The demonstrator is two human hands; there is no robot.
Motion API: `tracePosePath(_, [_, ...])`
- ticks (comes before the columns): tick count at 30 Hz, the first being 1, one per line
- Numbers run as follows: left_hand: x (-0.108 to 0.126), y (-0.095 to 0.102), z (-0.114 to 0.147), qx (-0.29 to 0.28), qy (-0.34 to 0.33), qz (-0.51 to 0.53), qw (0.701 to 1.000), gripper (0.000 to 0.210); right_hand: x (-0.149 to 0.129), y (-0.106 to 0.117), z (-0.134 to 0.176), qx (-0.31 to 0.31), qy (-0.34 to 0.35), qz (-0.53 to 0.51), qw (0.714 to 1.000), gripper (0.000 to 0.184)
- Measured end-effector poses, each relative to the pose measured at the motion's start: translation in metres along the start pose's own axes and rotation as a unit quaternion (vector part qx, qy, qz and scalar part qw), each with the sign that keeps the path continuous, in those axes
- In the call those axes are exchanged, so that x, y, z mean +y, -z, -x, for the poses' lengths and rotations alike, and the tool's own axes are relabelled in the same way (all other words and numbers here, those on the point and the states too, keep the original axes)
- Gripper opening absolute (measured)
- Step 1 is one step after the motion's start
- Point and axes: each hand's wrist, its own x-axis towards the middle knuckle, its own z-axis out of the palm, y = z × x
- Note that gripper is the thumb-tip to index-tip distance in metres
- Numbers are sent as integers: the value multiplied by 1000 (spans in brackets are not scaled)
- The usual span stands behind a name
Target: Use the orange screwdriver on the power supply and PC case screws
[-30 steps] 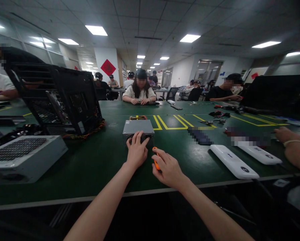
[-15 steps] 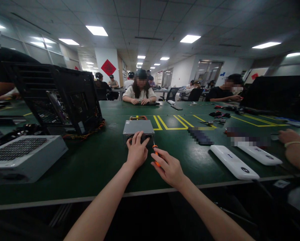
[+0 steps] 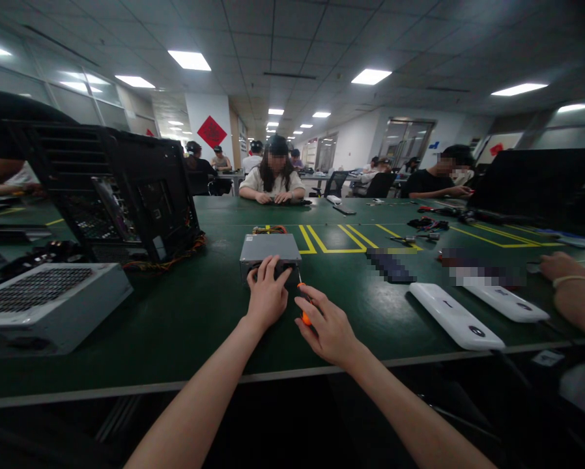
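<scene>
Orange-and-black plastic screwdriver (image 3: 307, 319) has turned slightly within the right hand (image 3: 328, 326); flat green tabletop (image 3: 344, 293) offers working room right of the grey rectangular metal box (image 3: 269, 246); left hand (image 3: 267, 298), fingers spread wide, covers the box's near face, probably bracing it; right fingers pinch the handle, shaft by its near right corner.

Dim, bright ceiling panels (image 3: 189, 60), stretched edges

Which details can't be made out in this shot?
In the head view:
Near face of the gray box: partly covered by the left hand.
Handle of the orange screwdriver: partly behind the right hand.
Its tip: too small to tell whether it touches anything.
Vented box: cut off by the left edge.
</scene>
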Motion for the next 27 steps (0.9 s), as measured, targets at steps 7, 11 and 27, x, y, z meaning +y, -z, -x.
tracePosePath(7, [-1, -1, 0, -1, 3, 10, 1000, 45, 7, -8, 5, 58, -57, -45, 996, 26])
tracePosePath(11, [0, 1, 0, -9, 4, 7, 1000, 45, 1, -2, 1, -13, 0, -19, 1000, 28])
tracePosePath(27, [-1, 0, 0, -2, 2, 7, 1000, 43, 1, 4, -1, -21, 22, -79, 996, 31])
